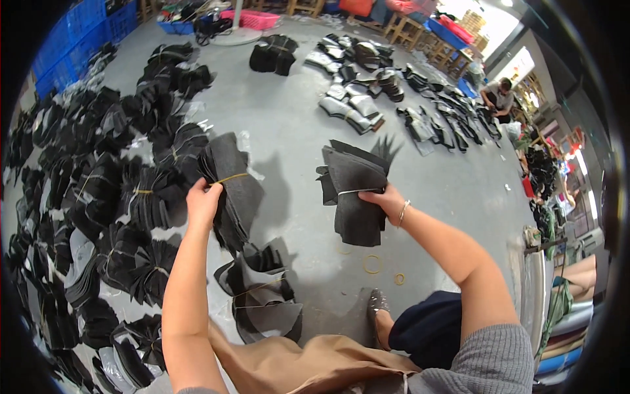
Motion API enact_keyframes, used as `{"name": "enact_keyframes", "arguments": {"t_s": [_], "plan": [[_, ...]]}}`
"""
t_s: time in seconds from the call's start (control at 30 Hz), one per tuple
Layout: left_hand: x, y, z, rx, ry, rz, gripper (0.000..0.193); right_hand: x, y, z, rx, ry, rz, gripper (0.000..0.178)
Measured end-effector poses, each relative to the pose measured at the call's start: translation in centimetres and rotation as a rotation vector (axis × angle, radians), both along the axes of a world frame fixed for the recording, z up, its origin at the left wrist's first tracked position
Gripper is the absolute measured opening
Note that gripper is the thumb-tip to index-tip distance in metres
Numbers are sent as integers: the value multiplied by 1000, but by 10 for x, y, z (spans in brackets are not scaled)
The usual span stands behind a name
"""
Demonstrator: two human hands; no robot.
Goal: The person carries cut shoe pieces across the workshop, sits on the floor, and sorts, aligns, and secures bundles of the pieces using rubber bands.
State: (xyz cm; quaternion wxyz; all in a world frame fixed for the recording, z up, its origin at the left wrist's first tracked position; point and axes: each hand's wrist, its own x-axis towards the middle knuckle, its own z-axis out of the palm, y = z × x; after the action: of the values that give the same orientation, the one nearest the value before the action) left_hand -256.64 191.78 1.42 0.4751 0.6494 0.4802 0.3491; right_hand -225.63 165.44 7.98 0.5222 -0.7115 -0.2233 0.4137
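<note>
Head view: left grip (205, 199) pinching plain, dark yellow-banded bundle (231, 197); right grip (390, 202) closed around plain, dark white-banded stack (356, 172).

We see dk grey bundle (233, 200) ctr L w/ yellow band (231, 178); 2nd bundle (357, 172), ctr, blackish-grey w/ whitish strap (350, 192). Lt grey floor (282, 118); yellow rings (372, 272) low ctr. Blue crates (72, 52) up. L, pink basket (256, 21) top ctr. Tan apron (328, 361) btm ctr, grey sleeve (495, 358) btm R.

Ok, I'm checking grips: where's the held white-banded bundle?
In the head view, the white-banded bundle is right of centre, in the right hand, opposite the held yellow-banded bundle.
</note>
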Motion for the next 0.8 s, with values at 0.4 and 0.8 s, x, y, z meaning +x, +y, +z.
{"name": "enact_keyframes", "arguments": {"t_s": [0.4,0.8], "plan": [[84,-203,-169,-807,-118,-17,36,76,-68,-21,102,-258,-134,50],[79,-218,-117,403,556,-235,27,5,-7,-74,405,-605,-141,13]]}}
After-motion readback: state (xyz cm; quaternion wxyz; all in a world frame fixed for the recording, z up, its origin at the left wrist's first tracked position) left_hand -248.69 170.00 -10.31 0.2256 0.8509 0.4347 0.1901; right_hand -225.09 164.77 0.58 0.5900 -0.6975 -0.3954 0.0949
